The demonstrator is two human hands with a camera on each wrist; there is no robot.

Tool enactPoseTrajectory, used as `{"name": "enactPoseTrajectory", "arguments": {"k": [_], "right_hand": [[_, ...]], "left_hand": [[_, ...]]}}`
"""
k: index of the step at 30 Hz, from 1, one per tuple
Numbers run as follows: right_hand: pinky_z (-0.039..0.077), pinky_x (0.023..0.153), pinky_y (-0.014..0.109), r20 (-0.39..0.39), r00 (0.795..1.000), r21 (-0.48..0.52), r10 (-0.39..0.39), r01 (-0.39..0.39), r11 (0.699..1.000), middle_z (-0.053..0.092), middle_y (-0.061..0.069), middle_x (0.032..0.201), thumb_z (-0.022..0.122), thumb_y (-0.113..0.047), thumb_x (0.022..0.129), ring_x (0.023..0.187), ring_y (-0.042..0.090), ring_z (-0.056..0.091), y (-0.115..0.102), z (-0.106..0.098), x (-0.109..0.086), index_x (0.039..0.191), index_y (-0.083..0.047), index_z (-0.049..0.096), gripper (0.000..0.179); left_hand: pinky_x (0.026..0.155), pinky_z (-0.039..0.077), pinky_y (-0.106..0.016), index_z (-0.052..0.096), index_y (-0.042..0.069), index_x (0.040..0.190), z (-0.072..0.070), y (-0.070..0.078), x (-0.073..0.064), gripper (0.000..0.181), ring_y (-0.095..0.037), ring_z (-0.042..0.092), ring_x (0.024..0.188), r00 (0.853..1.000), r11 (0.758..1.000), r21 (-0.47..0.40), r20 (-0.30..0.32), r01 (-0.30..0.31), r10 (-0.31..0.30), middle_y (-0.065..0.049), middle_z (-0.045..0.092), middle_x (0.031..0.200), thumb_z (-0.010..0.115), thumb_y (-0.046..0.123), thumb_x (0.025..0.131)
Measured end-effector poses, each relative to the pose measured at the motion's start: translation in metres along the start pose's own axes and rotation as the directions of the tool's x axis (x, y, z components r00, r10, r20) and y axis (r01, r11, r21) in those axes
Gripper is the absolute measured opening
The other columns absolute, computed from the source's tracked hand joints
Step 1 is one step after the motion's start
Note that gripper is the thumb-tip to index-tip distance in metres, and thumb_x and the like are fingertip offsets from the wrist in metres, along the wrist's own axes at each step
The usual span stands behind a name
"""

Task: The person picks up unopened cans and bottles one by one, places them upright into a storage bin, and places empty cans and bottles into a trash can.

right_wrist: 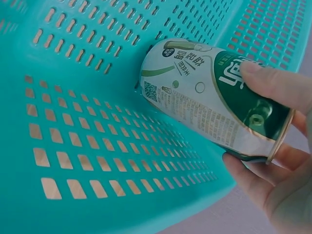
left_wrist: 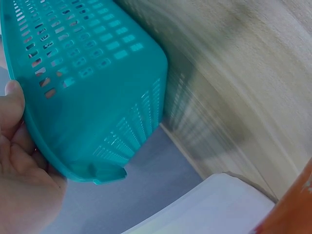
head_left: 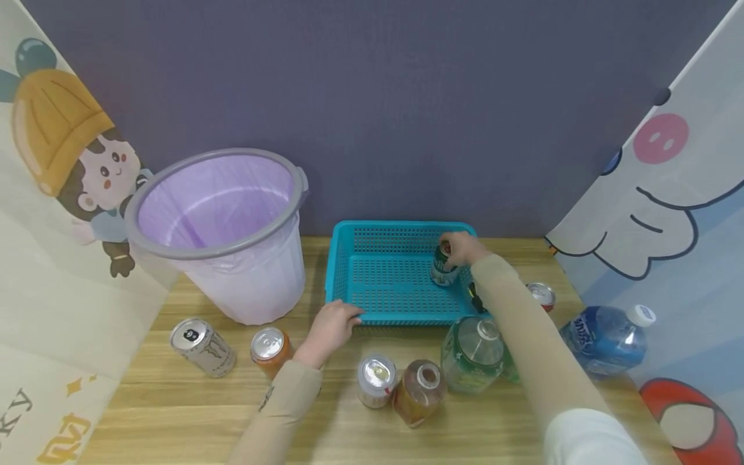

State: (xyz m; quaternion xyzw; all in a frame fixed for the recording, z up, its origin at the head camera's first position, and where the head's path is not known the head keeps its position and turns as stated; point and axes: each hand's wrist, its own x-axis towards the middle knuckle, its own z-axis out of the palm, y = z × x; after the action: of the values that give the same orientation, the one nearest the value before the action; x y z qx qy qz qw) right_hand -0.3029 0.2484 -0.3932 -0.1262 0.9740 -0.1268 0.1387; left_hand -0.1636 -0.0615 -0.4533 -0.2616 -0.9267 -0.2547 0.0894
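Note:
A green-and-white drink can (head_left: 443, 274) stands at the right end of the turquoise plastic basket (head_left: 401, 321). My right hand (head_left: 464, 248) grips it near its top. In the right wrist view, the thumb and fingers lie on opposite sides of the can (right_wrist: 190, 100), and its base meets the basket's inside. With my left hand (head_left: 331, 328), I hold the basket's front rim, left of its middle. The left wrist view has the thumb on the rim of the basket (left_wrist: 92, 112) and the other fingers partly hidden. My right sleeve covers the basket's front right corner.
Left of the basket stands a lined bin (head_left: 256, 284). Nearer me are a grey can (head_left: 203, 349), an orange can (head_left: 272, 352), a silver can (head_left: 376, 381), an amber bottle (head_left: 420, 394) and a green bottle (head_left: 473, 355). Rightward are a red-and-silver can (head_left: 542, 295) and a blue bottle (head_left: 604, 339).

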Motion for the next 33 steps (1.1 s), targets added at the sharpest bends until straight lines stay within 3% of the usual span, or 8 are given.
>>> {"name": "enactPoseTrajectory", "arguments": {"k": [4, 10, 21, 33], "right_hand": [[0.049, 0.083, 0.046, 0.007, 1.000, -0.015, -0.008, 0.008, 1.000, 0.057, 0.020, 0.120, 0.076, -0.009, 0.076, 0.096, 0.030, 0.055, -0.001, 0.000, 0.000, 0.135, 0.000, 0.047, 0.067], [0.050, 0.087, 0.048, 0.018, 0.999, -0.076, -0.042, 0.043, 0.996, 0.054, 0.022, 0.128, 0.077, -0.010, 0.077, 0.110, 0.035, 0.055, 0.001, 0.001, 0.001, 0.136, 0.000, 0.046, 0.068], [0.051, 0.085, 0.047, -0.015, 0.992, -0.129, -0.124, 0.121, 0.984, 0.059, 0.019, 0.121, 0.077, -0.009, 0.076, 0.107, 0.034, 0.058, 0.009, 0.002, 0.006, 0.133, -0.002, 0.049, 0.064], [0.050, 0.087, 0.047, -0.012, 0.988, -0.115, -0.153, 0.151, 0.982, 0.059, 0.020, 0.120, 0.077, -0.008, 0.076, 0.108, 0.034, 0.057, 0.014, 0.005, 0.010, 0.133, -0.001, 0.049, 0.063]], "left_hand": [[0.093, 0.048, -0.043, 0.072, 0.004, 0.096, 0.000, 0.000, 0.000, 0.015, -0.024, 0.067, 0.090, 1.000, 1.000, 0.009, -0.001, -0.006, 0.006, -0.008, 0.073, 0.095, 0.071, 0.006, 0.081], [0.095, 0.047, -0.044, 0.072, 0.004, 0.097, 0.000, 0.000, -0.001, 0.015, -0.025, 0.068, 0.091, 1.000, 1.000, -0.026, 0.005, 0.016, -0.016, -0.008, 0.073, 0.096, 0.070, 0.008, 0.082], [0.092, 0.049, -0.043, 0.073, 0.004, 0.095, 0.002, -0.002, 0.000, 0.015, -0.023, 0.067, 0.088, 1.000, 1.000, 0.003, -0.013, -0.020, 0.020, -0.008, 0.073, 0.094, 0.071, 0.007, 0.081], [0.096, 0.047, -0.043, 0.073, 0.005, 0.096, 0.003, -0.004, 0.001, 0.015, -0.024, 0.066, 0.090, 1.000, 1.000, -0.012, -0.003, 0.004, -0.004, -0.008, 0.073, 0.095, 0.071, 0.008, 0.082]]}}
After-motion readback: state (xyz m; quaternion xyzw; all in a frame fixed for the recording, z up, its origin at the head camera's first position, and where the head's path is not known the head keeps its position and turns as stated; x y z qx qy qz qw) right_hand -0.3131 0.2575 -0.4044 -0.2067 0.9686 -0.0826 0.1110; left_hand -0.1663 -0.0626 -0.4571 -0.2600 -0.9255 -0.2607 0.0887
